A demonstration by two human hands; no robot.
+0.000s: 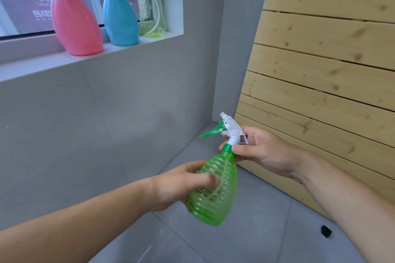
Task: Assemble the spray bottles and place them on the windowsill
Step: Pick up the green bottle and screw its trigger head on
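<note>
Left hand (181,186) wrapped round ribbed translucent green bottle (215,190), held in mid-air above grey tiled floor (256,230). Right hand (263,153) pinching green collar (227,149) under white trigger head (233,130). On smooth windowsill (32,66): pink bottle (74,23), blue bottle (119,17), clear yellow-green bottle (151,10). Knotty pine slats (331,60) at right.
</note>
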